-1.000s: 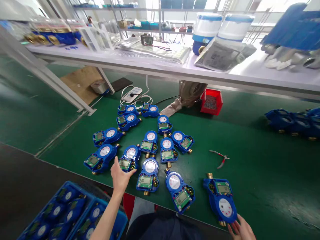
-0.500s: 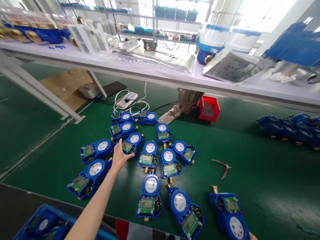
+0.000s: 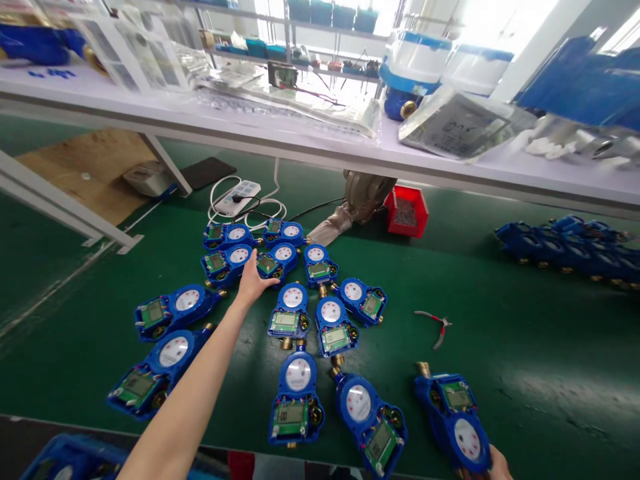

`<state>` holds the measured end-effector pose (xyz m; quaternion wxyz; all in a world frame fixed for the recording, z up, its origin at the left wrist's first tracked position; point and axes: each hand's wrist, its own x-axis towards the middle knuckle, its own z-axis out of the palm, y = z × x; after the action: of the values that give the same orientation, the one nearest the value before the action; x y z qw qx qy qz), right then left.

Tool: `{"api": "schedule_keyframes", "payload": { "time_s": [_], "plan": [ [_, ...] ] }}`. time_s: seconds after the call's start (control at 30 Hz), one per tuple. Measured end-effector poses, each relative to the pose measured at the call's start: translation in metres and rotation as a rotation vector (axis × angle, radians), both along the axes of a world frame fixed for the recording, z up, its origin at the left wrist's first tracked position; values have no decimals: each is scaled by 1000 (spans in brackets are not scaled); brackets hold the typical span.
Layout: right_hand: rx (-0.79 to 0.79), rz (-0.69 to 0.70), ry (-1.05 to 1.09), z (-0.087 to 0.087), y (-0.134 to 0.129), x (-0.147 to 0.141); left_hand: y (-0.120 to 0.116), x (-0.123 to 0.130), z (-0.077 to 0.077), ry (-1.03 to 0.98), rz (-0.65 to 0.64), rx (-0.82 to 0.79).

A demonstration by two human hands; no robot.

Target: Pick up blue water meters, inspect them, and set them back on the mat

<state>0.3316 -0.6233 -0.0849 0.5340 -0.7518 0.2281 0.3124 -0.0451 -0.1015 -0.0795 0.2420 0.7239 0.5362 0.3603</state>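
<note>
The left hand point(image 3: 251, 283) reaches out flat onto a blue meter point(image 3: 277, 261) amid a cluster of meters on the green surface point(image 3: 525, 333). Near the front edge, the right hand point(image 3: 500, 463) touches another meter point(image 3: 457, 413); pliers point(image 3: 434, 323) lie beyond it.

Bare green mat point(image 3: 525, 373) lies open from two to five o'clock, only the pliers point(image 3: 436, 323) lying on it. From nine to twelve, blue meters point(image 3: 293, 310) crowd together with narrow gaps; the white shelf point(image 3: 300, 143) overhangs at twelve.

Meters point(image 3: 293, 313) cluster on the mat point(image 3: 525, 347), pliers point(image 3: 434, 325) to their right, bin point(image 3: 407, 212) behind.
</note>
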Motion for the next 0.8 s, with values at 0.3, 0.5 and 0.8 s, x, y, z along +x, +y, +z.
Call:
{"api": "schedule_keyframes", "payload": {
  "time_s": [0.3, 0.5, 0.8],
  "plan": [
    [-42, 67, -112, 19, -29, -45, -206, -43, 9, -391, 241, -846],
    [-67, 726, -312, 55, 0, -68, -285, -12, 13, -561, 44, -1171],
    [158, 1379, -458, 61, 130, -75, -313, -52, -6, -653, 229, -1168]
  ]
}}
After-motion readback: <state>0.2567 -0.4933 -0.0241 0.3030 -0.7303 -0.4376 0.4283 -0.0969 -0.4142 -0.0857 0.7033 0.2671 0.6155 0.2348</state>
